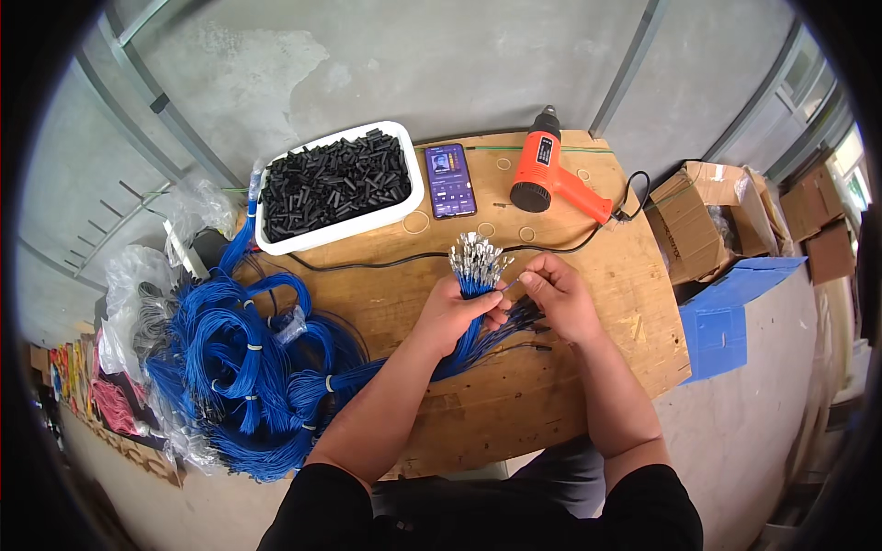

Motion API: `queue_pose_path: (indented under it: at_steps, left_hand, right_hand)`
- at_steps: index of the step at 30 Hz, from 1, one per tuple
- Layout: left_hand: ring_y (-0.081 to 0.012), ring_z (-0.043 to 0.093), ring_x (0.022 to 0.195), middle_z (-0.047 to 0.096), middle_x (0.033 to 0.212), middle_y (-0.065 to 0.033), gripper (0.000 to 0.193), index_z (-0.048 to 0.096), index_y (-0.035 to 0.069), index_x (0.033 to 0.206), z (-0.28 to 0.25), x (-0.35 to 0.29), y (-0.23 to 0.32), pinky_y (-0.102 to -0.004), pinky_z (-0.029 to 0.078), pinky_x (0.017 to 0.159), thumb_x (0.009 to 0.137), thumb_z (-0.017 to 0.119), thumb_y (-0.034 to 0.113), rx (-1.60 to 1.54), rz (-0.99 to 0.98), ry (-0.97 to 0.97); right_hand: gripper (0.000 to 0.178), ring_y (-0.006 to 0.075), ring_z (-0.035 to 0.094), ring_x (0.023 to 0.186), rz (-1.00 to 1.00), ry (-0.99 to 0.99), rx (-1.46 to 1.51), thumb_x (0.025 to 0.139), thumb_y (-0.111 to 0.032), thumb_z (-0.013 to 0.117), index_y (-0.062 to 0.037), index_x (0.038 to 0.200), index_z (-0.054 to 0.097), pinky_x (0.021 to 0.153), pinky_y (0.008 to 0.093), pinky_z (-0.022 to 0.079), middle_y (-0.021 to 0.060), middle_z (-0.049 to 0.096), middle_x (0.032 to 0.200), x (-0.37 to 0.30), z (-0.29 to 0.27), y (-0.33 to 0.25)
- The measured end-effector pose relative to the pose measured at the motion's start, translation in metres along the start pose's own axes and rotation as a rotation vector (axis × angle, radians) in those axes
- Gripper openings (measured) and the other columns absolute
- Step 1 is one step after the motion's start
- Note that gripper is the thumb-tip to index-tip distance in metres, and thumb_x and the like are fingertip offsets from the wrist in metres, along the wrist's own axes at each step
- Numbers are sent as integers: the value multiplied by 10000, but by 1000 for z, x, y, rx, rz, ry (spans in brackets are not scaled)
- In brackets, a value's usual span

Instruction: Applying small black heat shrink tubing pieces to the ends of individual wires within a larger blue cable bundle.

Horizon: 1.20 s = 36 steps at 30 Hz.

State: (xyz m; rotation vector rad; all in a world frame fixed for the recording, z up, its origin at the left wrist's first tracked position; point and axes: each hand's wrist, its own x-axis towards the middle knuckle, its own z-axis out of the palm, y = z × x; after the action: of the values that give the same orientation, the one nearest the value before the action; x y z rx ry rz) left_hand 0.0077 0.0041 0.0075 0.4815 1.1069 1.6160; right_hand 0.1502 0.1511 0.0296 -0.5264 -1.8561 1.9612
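My left hand [452, 317] is closed round a bundle of blue wires [472, 338], whose silvery metal terminals [478, 259] fan out above the thumb. Just right of those terminals, my right hand [562, 298] pinches the end of one thin wire [512, 286] between thumb and forefinger. Its very tip is hidden by the fingers. Below the right hand, several wires with dark ends [540, 329] spread over the table. The bundle runs back left toward large coils of blue wire [243, 354], tied with pale bands.
On the wooden table [514, 418] stands a white tub [413, 188] of short black tubes [335, 184]. Beyond my hands lie a phone [448, 182], an orange heat gun [548, 170] with its black cord [367, 266], and several rubber bands [416, 222]. Cardboard boxes [684, 220] stand off the right edge.
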Motion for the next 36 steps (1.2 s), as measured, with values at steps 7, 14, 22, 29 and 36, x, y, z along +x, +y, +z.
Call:
queue_pose_path:
  at_steps: [7,14,22,29,36]
  left_hand:
    - [-166,692,761,710,900,-111,195,657,-32,1051,3,1,-5,-274,556,667,916,709,99,75,75,39]
    - [-79,645,719,700,787,-32,134,720,-12,922,2,4,-11,-237,507,632,884,749,113,306,212,112]
    - [-68,651,705,708,776,-19,138,731,-3,909,5,4,-13,-236,519,628,878,758,129,283,237,135]
    - [-101,657,707,691,800,-41,119,694,-21,914,5,3,-8,-243,538,650,900,728,92,116,184,144]
    - [-116,654,747,686,851,-52,167,683,-11,993,4,3,-6,-247,546,676,896,739,113,73,102,171]
  right_hand:
    - [95,21,476,722,-12,-45,-89,1003,-71,588,-28,921,563,640,201,416,-34,572,793,-4,-1,-5]
    - [91,42,527,761,-43,-67,-105,989,-46,599,-13,909,570,693,218,458,-4,620,809,-3,5,3]
    - [81,40,531,759,-87,13,-138,970,-46,632,-19,905,592,704,219,458,1,625,808,-4,9,5]
    - [217,98,431,552,299,11,606,1006,-234,541,-29,991,613,444,219,307,12,560,737,3,-11,-10]
    - [185,119,455,625,284,114,904,972,-76,461,21,1076,578,524,225,371,95,587,920,13,-24,5]
